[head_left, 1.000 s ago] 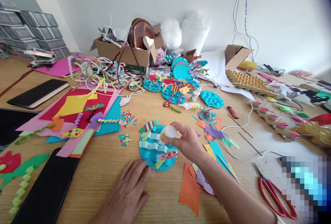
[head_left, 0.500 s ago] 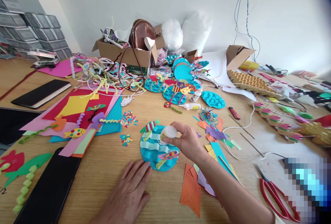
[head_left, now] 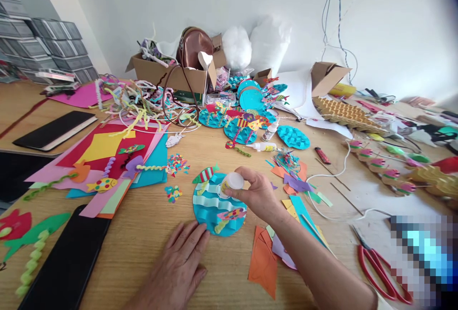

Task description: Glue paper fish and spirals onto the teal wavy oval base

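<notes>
A round blue paper disc [head_left: 202, 219] with wavy paper strips lies on the wooden table. A striped paper fish [head_left: 205, 173] is at its upper left edge, and a dotted paper fish [head_left: 232, 214] at its lower right. Tilted over the disc is a white glue bottle [head_left: 234, 181], with my right hand [head_left: 258, 194] closed around it; its nozzle is hidden. My left hand [head_left: 186, 255] lies flat, fingers stretched out, fingertips at the disc's lower left edge.
Colored paper sheets [head_left: 107, 145], a black phone [head_left: 67, 257] and paper confetti [head_left: 177, 164] are on the left. Paper scraps [head_left: 263, 257], red-handled scissors [head_left: 384, 272] and a white cord [head_left: 345, 162] lie right. Finished-looking blue discs [head_left: 293, 137], two more glue bottles [head_left: 265, 147] and a cardboard box [head_left: 189, 78] stand behind.
The whole view has shifted slightly. Both hands, the glue bottle and the disc keep nearly the same places relative to each other.
</notes>
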Motion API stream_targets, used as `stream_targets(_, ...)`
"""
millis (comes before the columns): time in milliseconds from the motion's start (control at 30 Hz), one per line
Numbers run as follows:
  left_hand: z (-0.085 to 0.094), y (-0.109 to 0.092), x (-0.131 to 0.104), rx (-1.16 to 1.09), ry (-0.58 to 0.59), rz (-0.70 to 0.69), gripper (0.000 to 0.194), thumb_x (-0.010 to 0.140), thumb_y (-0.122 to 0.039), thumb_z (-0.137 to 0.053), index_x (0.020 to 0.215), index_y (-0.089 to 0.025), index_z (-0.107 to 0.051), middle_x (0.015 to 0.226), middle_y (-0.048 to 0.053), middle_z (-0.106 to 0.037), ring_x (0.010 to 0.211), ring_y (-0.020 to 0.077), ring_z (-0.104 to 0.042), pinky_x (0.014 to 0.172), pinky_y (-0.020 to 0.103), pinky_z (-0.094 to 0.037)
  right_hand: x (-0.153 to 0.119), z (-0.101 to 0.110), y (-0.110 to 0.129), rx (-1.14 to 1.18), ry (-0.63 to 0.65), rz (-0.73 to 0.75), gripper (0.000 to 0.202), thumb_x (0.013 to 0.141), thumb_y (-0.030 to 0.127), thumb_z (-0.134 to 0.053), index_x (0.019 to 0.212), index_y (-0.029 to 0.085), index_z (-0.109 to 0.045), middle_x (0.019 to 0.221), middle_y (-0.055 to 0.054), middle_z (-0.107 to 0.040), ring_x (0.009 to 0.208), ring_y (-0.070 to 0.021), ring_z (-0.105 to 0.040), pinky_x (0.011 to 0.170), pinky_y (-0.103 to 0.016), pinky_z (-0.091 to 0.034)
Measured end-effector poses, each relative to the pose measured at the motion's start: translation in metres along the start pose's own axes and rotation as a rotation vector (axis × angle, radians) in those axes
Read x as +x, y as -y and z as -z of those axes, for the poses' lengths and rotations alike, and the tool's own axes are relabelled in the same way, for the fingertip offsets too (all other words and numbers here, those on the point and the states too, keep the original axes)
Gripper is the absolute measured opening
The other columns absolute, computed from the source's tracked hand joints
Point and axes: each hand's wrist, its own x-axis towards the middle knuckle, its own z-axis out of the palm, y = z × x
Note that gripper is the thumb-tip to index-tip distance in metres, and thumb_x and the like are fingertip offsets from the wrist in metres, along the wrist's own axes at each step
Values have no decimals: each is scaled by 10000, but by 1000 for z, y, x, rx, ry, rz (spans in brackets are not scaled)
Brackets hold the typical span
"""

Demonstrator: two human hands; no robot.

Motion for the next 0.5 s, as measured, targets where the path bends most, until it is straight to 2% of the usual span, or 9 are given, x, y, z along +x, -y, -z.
stream_targets(267,-2,1,-1,7,-19,-16,509,827,-145,-467,1329,-180,-385,1288,34,-519,1168,202,-447,998,353,-356,-3,-1,-1,-26,11,-18,219,635,324,-704,637,190,-531,616,42,-556,588,-112,-493,526,-205,-365)
stream_targets(500,0,1,0,49,-38,-45,469,813,-116,-451,1281,-137,-451,1271,52,-536,1159,209,-444,979,356,-359,-4,9,0,-7,-4,22,224,657,362,-695,673,188,-555,651,34,-579,633,-125,-519,589,-227,-386)
